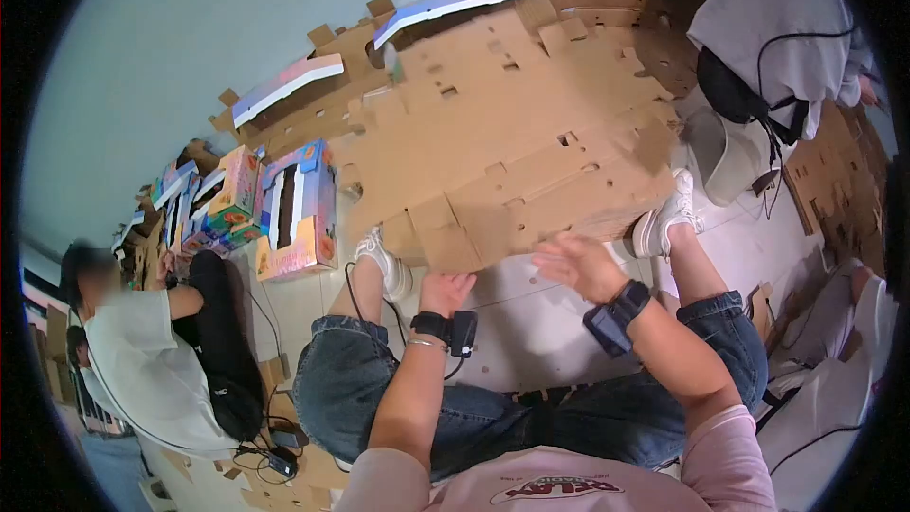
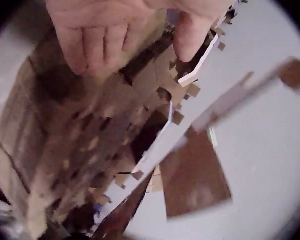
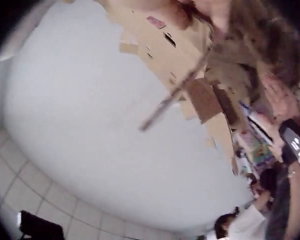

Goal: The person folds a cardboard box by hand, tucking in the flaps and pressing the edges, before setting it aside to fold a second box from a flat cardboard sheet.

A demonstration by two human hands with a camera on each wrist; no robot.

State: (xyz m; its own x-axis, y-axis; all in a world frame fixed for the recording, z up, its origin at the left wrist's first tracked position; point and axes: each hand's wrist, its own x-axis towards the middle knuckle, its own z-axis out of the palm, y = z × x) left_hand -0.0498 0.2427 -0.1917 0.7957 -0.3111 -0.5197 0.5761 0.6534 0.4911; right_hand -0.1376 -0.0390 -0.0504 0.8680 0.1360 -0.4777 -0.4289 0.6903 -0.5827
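Note:
A large brown cardboard sheet (image 1: 512, 123), with slots and folded flaps, lies across the middle of the head view. At its near edge is my left hand (image 1: 445, 292), fingers straight in the left wrist view, where the palm (image 2: 107, 17) spans the top. My right hand (image 1: 583, 265) is at the near edge further right, its fingers extended and overlapping the cardboard. Blur softens it in the head view, and only part of the hand (image 3: 165, 12) enters the right wrist view. A loose brown flap (image 2: 195, 175) stands out from the cardboard in the left wrist view.
More cardboard pieces (image 1: 284, 90) lean along the wall behind. Printed boxes (image 1: 301, 209) stand on the left, near a seated person in a white shirt (image 1: 152, 360). A grey bin-like container (image 1: 711, 156) is at right. Black cables (image 1: 261, 308) trail over the tiled floor.

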